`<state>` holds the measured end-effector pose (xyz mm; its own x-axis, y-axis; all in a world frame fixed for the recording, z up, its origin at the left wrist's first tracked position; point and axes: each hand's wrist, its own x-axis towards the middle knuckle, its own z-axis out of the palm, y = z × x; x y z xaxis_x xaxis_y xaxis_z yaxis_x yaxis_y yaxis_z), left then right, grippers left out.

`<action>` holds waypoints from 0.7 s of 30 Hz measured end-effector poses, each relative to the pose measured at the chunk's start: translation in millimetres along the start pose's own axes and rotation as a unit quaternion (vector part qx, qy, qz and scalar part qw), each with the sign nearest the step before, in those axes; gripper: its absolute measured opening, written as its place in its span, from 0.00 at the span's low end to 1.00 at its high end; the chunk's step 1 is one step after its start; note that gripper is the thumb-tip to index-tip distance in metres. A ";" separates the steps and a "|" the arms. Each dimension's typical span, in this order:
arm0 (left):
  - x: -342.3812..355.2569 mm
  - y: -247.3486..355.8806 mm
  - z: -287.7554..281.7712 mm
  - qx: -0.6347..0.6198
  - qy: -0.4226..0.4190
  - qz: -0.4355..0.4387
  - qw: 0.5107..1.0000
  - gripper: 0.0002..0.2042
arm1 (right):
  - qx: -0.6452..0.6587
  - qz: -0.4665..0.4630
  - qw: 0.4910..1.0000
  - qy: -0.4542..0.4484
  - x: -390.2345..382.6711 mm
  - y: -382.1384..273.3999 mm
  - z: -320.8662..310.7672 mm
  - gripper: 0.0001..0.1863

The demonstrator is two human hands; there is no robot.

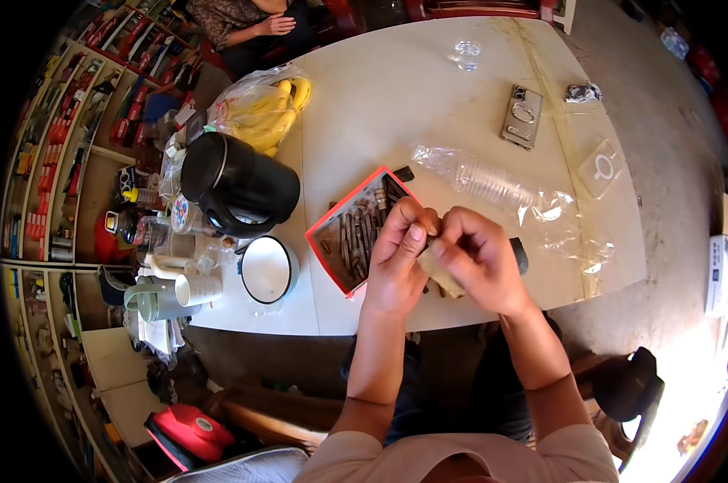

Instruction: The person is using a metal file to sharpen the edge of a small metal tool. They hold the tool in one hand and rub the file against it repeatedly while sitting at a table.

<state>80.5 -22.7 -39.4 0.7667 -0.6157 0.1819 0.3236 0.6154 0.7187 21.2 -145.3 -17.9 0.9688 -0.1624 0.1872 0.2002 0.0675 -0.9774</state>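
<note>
1. The left hand (398,262) and right hand (489,258) each have the grip clamped on one tan piece (443,275), over the table (356,105).
2. It may slip if one pinch loosens.
3. Beyond, the red-rimmed box (326,264) could spill dark rods (362,237), if a wrist bumps it.

The held piece (444,279) is tan. The box (345,200) has red rim, the rods (356,237) dark brown. At left, the kettle (255,181) is black; farther, bananas (266,117) are yellow.
</note>
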 end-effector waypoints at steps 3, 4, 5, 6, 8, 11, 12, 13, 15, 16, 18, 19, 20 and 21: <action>1.0 0.6 1.1 -0.005 -0.012 -0.002 1.000 0.07 | 0.008 -0.002 1.000 0.006 0.6 -2.7 -1.0 0.11; 0.2 1.2 0.0 0.001 -0.005 -0.006 1.000 0.07 | -0.017 -0.004 1.000 0.000 -1.2 -4.4 1.3 0.11; -0.5 1.0 -0.5 0.007 0.002 -0.010 1.000 0.07 | -0.043 -0.005 0.999 -0.006 -2.3 -5.1 2.0 0.11; 0.4 3.0 3.0 0.025 0.021 -0.007 0.999 0.07 | -0.002 0.009 1.000 -0.004 -2.0 -1.7 1.6 0.12; 2.1 4.2 3.6 -0.008 -0.017 -0.012 1.000 0.07 | 0.045 0.016 0.999 0.006 -1.0 0.5 -0.6 0.12; -0.9 3.1 -1.5 -0.015 -0.019 -0.014 1.000 0.07 | 0.033 0.033 0.999 -0.003 -2.6 -3.5 0.2 0.12; -1.0 3.5 -2.6 0.001 -0.010 -0.014 1.000 0.07 | 0.013 0.020 1.000 -0.004 -2.2 -2.4 2.0 0.12; -0.9 3.6 -2.8 0.017 0.000 -0.015 1.000 0.07 | -0.007 0.006 1.000 -0.005 -1.9 -1.7 2.6 0.12; -0.4 2.4 -0.3 0.005 -0.002 -0.012 1.000 0.07 | 0.045 0.044 0.998 0.002 -1.9 -1.6 -0.1 0.12; 0.0 2.2 -1.0 -0.005 -0.016 -0.007 1.000 0.07 | 0.050 0.042 0.998 0.007 -1.5 -2.8 0.0 0.12; -0.1 2.1 -1.6 -0.022 -0.030 -0.008 0.999 0.07 | 0.025 0.024 0.999 0.002 -1.9 -6.3 0.3 0.12; -0.2 3.3 -1.8 -0.029 -0.030 -0.014 0.999 0.07 | 0.020 0.023 1.000 0.002 -2.0 -4.9 0.5 0.12; -0.1 3.3 -1.4 -0.036 -0.030 -0.019 0.999 0.07 | 0.015 0.022 1.000 0.003 -2.2 -2.2 0.6 0.12; 0.3 3.0 -0.3 -0.027 -0.018 -0.017 0.999 0.07 | 0.014 0.019 1.000 0.005 -2.1 -0.8 2.4 0.12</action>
<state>81.9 -20.9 -37.4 0.7352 -0.6526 0.1831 0.3786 0.6194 0.6878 19.4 -142.7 -17.3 0.9744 -0.1688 0.1486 0.1673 0.1023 -0.9806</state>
